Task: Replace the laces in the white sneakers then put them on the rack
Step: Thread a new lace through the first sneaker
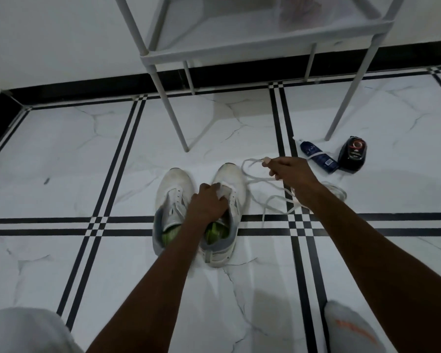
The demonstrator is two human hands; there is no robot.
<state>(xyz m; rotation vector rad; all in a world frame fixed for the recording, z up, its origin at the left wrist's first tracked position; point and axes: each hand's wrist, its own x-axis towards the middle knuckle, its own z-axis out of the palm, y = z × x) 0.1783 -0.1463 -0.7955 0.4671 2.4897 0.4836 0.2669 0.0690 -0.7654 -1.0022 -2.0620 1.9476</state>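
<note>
Right hand (289, 171) is pinching a loose lace (255, 178) beside the right sneaker (224, 212) while left hand (209, 202) is gripping its tongue (both eyelet rows appear empty), so threading should be starting at the toe eyelets, ends even; rack (239, 50) beyond.

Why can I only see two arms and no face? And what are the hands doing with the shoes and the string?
The camera sits on the person's head and looks down, so you see only their arms. Two white sneakers stand side by side on the tiled floor. The left hand grips the tongue of the right-hand sneaker. The right hand pinches a white lace that trails loosely on the floor beside the shoes. Behind them stands a grey rack. Near one of its legs lie a dark blue packet and a small black container.
</note>
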